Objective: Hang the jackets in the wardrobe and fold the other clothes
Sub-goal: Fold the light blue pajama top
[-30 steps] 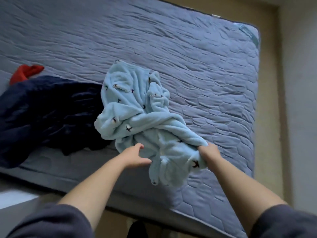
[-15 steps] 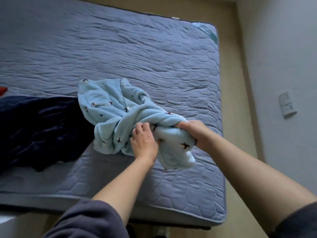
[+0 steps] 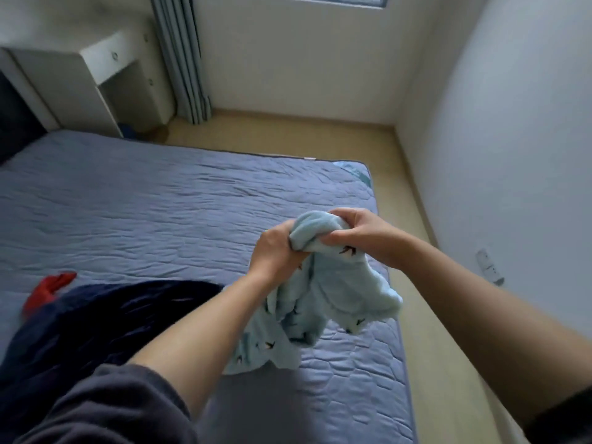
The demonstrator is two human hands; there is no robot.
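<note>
A light blue fleece garment [image 3: 323,302] with small dark bird prints hangs bunched above the bed's right side. My left hand [image 3: 277,251] and my right hand [image 3: 358,233] both grip its top edge close together, and the rest droops down to the mattress. A dark navy garment [image 3: 105,318] lies crumpled on the bed at the lower left, partly behind my left forearm. A red piece of clothing [image 3: 48,288] pokes out beside it.
The bed [image 3: 144,213] has a blue-grey quilted cover. A white cabinet [image 3: 96,75] stands at the far left by a grey curtain [image 3: 182,59]. Wooden floor [image 3: 413,187] runs along the bed's right side next to the wall, which carries a socket [image 3: 488,265].
Both hands have lifted the light blue garment off the mattress and brought its top together. My view has tilted up, now showing the far wall, cabinet and curtain.
</note>
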